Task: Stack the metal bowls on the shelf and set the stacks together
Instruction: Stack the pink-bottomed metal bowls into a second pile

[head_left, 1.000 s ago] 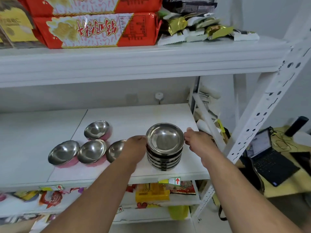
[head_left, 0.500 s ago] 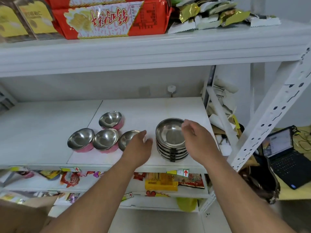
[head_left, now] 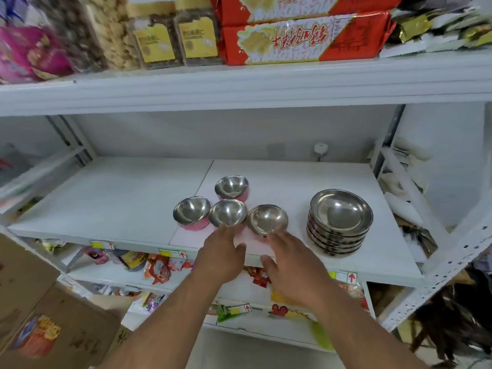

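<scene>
A stack of wide metal bowls (head_left: 340, 219) stands on the white shelf (head_left: 119, 193) at the right. Left of it sit several small metal bowls with pink outsides: one at the back (head_left: 231, 186), one at the left (head_left: 191, 212), one in the middle (head_left: 227, 213) and one at the right (head_left: 267, 219). My left hand (head_left: 222, 251) hovers at the shelf's front edge just below the middle bowl, fingers apart, holding nothing. My right hand (head_left: 288, 259) is beside it, below the right small bowl, also empty with fingers spread.
The shelf above carries red snack packs (head_left: 306, 38) and boxed goods (head_left: 170, 41). Lower shelves hold snack packets (head_left: 157, 267). A cardboard box (head_left: 40, 315) sits at the lower left. A perforated white upright (head_left: 452, 262) bounds the shelf on the right.
Both hands have left the stack of wide bowls and moved left and toward me, now in front of the small bowls. The view has shifted left.
</scene>
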The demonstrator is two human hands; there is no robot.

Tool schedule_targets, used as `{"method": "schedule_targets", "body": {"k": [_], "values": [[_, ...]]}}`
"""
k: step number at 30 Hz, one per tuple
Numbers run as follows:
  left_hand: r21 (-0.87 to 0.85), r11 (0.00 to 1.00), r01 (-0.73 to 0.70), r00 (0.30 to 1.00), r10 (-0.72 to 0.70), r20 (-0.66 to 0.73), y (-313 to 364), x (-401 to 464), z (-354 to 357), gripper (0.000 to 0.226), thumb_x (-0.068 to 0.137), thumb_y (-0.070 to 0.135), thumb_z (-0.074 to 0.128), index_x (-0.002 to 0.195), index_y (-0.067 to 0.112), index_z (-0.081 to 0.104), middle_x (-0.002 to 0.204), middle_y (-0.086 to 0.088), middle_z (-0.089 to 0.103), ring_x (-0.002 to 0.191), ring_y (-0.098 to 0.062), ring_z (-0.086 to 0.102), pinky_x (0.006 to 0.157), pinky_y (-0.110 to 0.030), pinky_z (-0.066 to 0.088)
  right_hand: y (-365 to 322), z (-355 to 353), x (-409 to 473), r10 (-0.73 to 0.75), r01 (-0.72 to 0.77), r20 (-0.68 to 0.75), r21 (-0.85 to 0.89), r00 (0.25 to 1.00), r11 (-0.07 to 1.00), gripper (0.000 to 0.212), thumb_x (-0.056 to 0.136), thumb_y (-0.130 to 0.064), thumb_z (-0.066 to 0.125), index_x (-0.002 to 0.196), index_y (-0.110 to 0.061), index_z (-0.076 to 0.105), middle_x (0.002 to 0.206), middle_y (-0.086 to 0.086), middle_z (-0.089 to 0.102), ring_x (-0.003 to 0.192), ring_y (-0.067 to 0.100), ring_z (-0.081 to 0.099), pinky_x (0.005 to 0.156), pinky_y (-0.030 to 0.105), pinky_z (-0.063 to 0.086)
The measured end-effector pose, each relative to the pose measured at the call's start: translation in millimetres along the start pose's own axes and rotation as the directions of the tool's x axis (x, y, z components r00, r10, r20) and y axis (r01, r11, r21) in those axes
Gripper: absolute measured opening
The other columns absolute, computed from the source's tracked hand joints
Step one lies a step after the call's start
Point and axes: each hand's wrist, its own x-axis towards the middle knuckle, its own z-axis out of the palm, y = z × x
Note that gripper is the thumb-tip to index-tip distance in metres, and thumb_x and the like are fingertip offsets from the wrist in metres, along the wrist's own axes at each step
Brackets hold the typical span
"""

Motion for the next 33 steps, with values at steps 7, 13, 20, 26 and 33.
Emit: {"method": "schedule_targets", "body": {"k": [7,13,20,26,33], "values": [[-0.043,0.995,0.085,0.991,-0.081,0.105,-88,-6,-26,0.065,0.101,0.043,0.041,0.159,0.021,0.022,0.168,-0.002,0.013,0.154,-0.021,0.014,0.123,-0.039,0.018,-61,31,12,0.168,-0.167,0.009,-0.076,0.986,0.983,0.061,0.105,-0.045,0.038,0.158,-0.015,0.03,0.165,0.008,0.034,0.146,0.028,0.036,0.115,0.042,0.039],[-0.088,0.993,0.077,0.985,-0.062,0.164,-134,-6,-38,0.064,0.103,0.042,0.038,0.16,0.02,0.017,0.168,-0.003,0.01,0.154,-0.021,0.014,0.122,-0.035,0.016,-88,49,19,0.303,-0.301,0.021,-0.051,0.953,0.952,0.067,0.105,-0.046,0.036,0.161,-0.011,0.023,0.171,0.01,0.023,0.153,0.03,0.028,0.12,0.041,0.032],[-0.226,0.967,0.115,0.973,-0.065,0.219,-139,19,-33,0.067,0.101,0.044,0.041,0.16,0.022,0.018,0.168,0.0,0.015,0.153,-0.019,0.016,0.122,-0.037,0.017,-81,47,30,0.469,-0.468,-0.029,0.037,0.883,0.883,0.06,0.103,-0.043,0.04,0.152,-0.009,0.038,0.153,0.011,0.047,0.137,0.031,0.047,0.107,0.041,0.044],[-0.299,0.932,0.204,0.952,-0.118,0.282,-114,47,-23,0.07,0.099,0.046,0.044,0.159,0.02,0.019,0.166,-0.003,0.022,0.149,-0.023,0.028,0.119,-0.039,0.03,-52,40,53,0.58,-0.56,0.006,0.268,0.815,0.784,0.059,0.103,-0.047,0.043,0.145,-0.007,0.046,0.145,0.016,0.056,0.127,0.031,0.058,0.095,0.036,0.048],[-0.615,0.633,0.47,0.882,-0.312,0.353,-103,75,-8,0.066,0.092,0.035,0.06,0.15,0.013,0.038,0.123,-0.006,0.061,0.101,-0.022,0.065,0.082,-0.035,0.06,-15,54,87,0.681,-0.563,0.12,0.674,0.723,0.479,0.073,0.092,-0.059,0.046,0.138,-0.001,0.049,0.116,0.013,0.064,0.102,0.031,0.065,0.09,0.043,0.055]]}}
